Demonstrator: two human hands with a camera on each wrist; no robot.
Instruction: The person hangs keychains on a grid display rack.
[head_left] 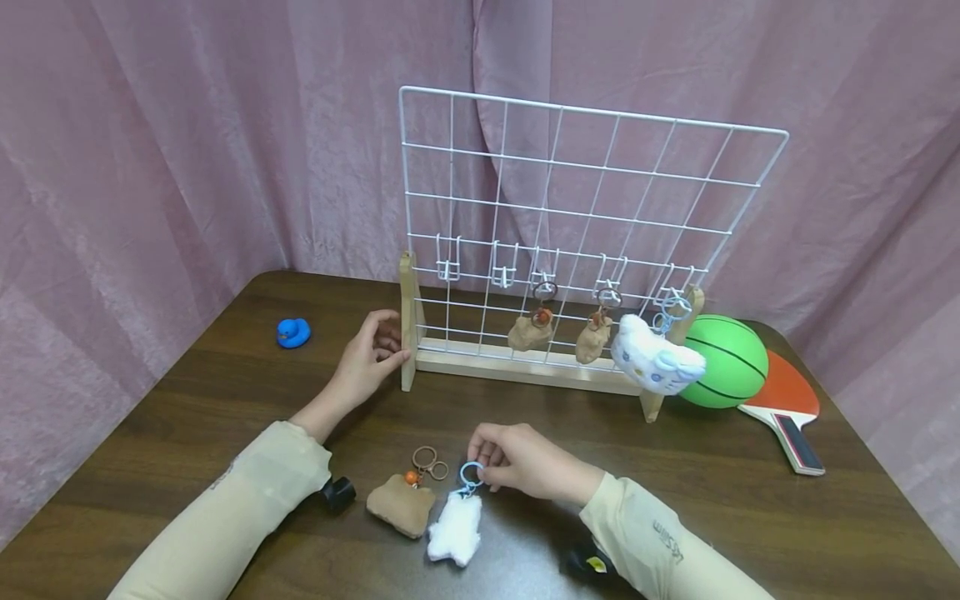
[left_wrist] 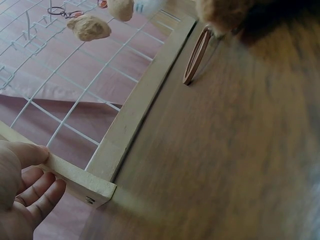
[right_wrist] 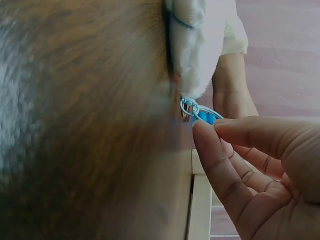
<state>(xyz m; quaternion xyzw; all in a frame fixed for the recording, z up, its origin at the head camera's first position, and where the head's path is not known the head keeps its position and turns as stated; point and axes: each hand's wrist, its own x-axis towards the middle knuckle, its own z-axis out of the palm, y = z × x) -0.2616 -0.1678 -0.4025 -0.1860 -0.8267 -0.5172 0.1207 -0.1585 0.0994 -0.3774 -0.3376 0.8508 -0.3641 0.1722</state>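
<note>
My right hand pinches the light-blue key ring of a white plush keychain between thumb and index finger. The plush itself is low over the tabletop near the front; the right wrist view shows its furry body beyond the fingertips. Left of it lies a brown plush keychain with an orange bead and a copper-coloured ring. My left hand holds the wooden end post of a white wire grid rack, thumb on its front edge, as the left wrist view shows.
Hooks line the grid; two at left are bare. Two brown plush keychains and a white plush cat keychain hang farther right. A green ball and a table tennis paddle stand right, a blue rubber duck left.
</note>
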